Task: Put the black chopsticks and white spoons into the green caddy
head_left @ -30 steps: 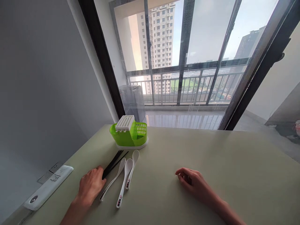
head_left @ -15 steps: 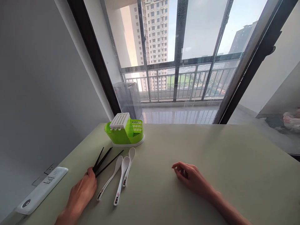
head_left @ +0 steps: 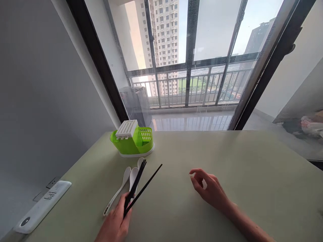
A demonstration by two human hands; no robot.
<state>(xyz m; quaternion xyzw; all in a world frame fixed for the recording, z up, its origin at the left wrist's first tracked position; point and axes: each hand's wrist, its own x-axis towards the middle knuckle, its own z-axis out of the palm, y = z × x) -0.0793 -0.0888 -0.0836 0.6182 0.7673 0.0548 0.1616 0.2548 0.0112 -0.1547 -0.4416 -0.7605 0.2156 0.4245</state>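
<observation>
My left hand (head_left: 117, 215) is closed around several black chopsticks (head_left: 137, 178). Most of them lie close together, while one slants apart to the right. Beneath and behind the chopsticks are white spoons on the table: the left spoon (head_left: 120, 188) shows almost whole, and the middle spoon (head_left: 133, 175) is partly covered. Of the far spoon (head_left: 140, 162) little more than the bowl shows. To the right, my right hand (head_left: 208, 185) hovers at or just above the tabletop, fingers curved, a gap between thumb and forefinger, holding nothing.
A green cutlery holder (head_left: 126, 147) with a white slotted top stands at the table's back left. A white power strip (head_left: 42, 206) lies along the left edge by the wall. The pale green table (head_left: 202, 148) reaches a glass sliding door (head_left: 174, 117) at the back.
My left hand has lifted the chopsticks and carried them right, over the spoons. My right hand has shifted slightly right, its thumb and forefinger further apart.
</observation>
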